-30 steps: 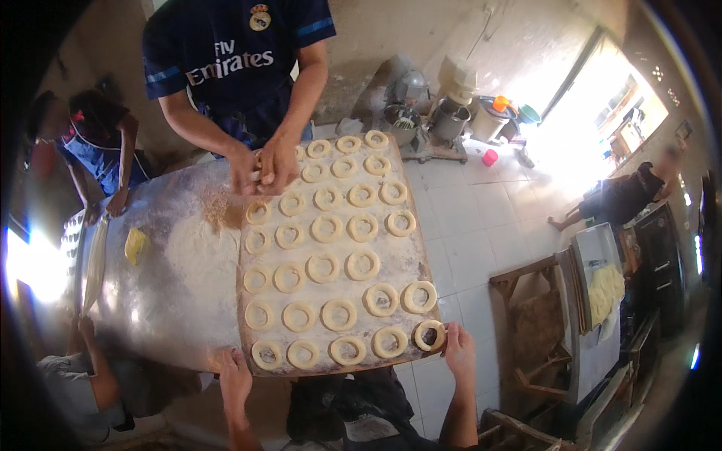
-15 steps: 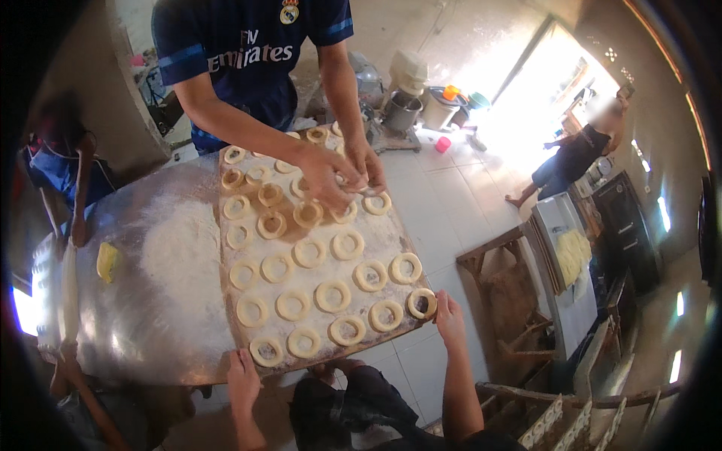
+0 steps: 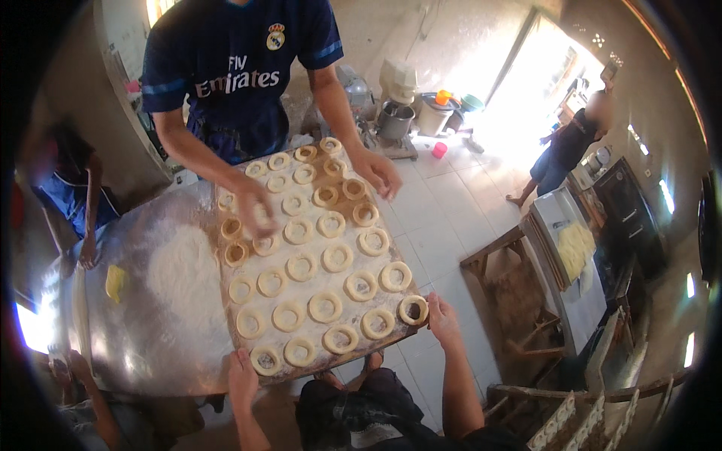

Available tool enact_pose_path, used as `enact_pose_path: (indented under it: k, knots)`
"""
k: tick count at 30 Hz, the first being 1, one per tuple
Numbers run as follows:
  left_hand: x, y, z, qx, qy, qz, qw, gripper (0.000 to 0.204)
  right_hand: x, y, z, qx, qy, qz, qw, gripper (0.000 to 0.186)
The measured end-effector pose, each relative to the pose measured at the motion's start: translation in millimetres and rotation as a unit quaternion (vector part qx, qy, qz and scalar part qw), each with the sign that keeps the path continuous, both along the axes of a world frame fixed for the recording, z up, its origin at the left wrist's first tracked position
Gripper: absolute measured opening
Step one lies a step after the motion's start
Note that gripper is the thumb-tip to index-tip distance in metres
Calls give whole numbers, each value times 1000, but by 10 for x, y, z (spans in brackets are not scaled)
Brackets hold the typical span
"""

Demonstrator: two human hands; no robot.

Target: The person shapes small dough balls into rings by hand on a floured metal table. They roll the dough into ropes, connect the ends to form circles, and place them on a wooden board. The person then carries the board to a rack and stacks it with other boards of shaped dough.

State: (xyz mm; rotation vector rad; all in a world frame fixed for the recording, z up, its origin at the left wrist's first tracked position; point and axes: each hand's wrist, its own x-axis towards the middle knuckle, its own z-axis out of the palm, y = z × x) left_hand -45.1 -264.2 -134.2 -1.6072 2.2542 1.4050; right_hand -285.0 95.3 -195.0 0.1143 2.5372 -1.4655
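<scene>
A floured wooden board lies in front of me, covered with several rows of raw dough rings. My left hand grips the board's near left corner, fingers closed on its edge. At the near right corner, my right hand is closed on the edge, beside a dough ring. Across the board stands a co-worker in a dark blue shirt. One co-worker's hand, blurred, is over the rings at the left; the other hand hangs beside the right edge.
A metal table with a flour heap and a yellow lump extends left, where other people work. At right stands a wooden stand near a tray with pale dough. A mixer and buckets are behind; another person stands near the doorway.
The co-worker's hands, together over the rings before, have moved apart, one left and one right. The co-worker stands more upright. My hands still hold the board's near corners.
</scene>
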Motion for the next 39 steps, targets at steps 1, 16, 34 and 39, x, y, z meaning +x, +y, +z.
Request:
enact_pose_path:
  k: [1,16,34,39]
  knots:
    - [-65,39,113,27,3,29,999,53,-34,9,-8,16,-4,4,1000,57]
    - [85,-289,-529,222,315,108,916,94,-442,-154,315,-33,-130,-18,991,85]
    - [-7,-486,-808,177,296,84,935,101,-35,-284,-181,-323,-45,-127,937,93]
    - [-428,-813,-807,193,354,-53,913,98,210,-324,-172,-345,12,-190,919,93]
